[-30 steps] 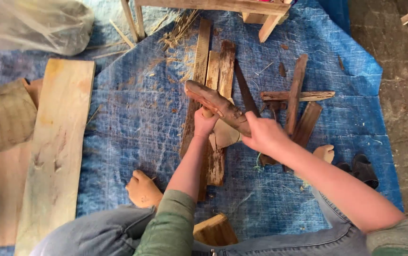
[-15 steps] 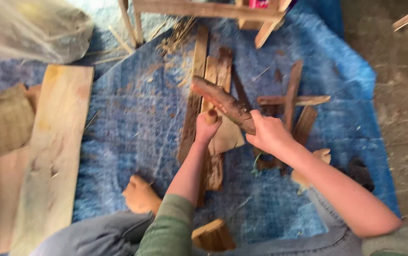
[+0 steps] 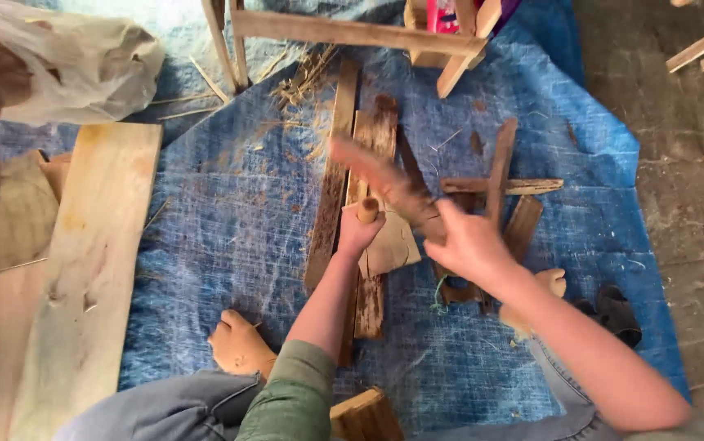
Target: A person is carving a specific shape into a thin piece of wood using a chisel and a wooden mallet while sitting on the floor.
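Two bare feet, one (image 3: 240, 347) near the tarp's (image 3: 229, 229) front edge, one (image 3: 549, 283) toward its right edge. Left hand (image 3: 357, 231): fist closed round a short wooden handle (image 3: 367, 210), its working end hidden. Right hand (image 3: 468, 242): fingers wrapped round the lower end of a dark, weathered stick (image 3: 384, 181), held tilted above mid-tarp, blurred. Stick looks stiff, dry, light, rough and splintery; best gripped low, clear of the upper end. Beyond: worn slats (image 3: 339, 155) lying flat; pale plank (image 3: 94, 253) at left edge; wooden frame (image 3: 352, 31) at far edge.

My right hand (image 3: 468, 245) grips a blurred wood piece (image 3: 380, 181); my left hand (image 3: 357, 234) holds a handle (image 3: 367, 211) above the blue tarp (image 3: 229, 220).
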